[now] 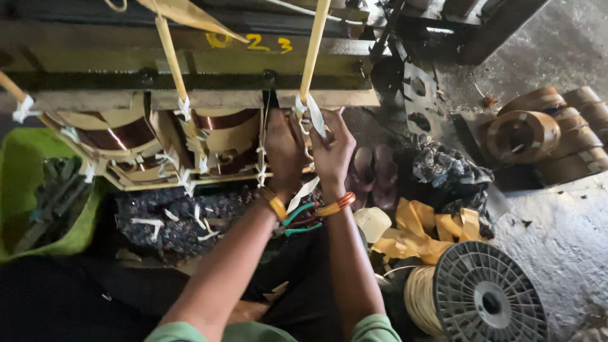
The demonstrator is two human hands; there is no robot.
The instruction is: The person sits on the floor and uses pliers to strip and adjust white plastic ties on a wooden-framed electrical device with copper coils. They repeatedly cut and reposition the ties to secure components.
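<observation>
Both grips pinching white tape (315, 117)

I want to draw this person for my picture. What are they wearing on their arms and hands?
Both hands are bare, no gloves. The left hand has a yellow-orange band at the wrist. The right hand has thin orange-red bangles around the wrist. Short light green sleeves show near the shoulders, and the forearms are uncovered.

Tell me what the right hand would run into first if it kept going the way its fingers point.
The right hand points up the picture. First comes the white tape tie at its fingertips, on the yellow sleeved lead, then likely the metal frame bar; depth is unclear.
</observation>
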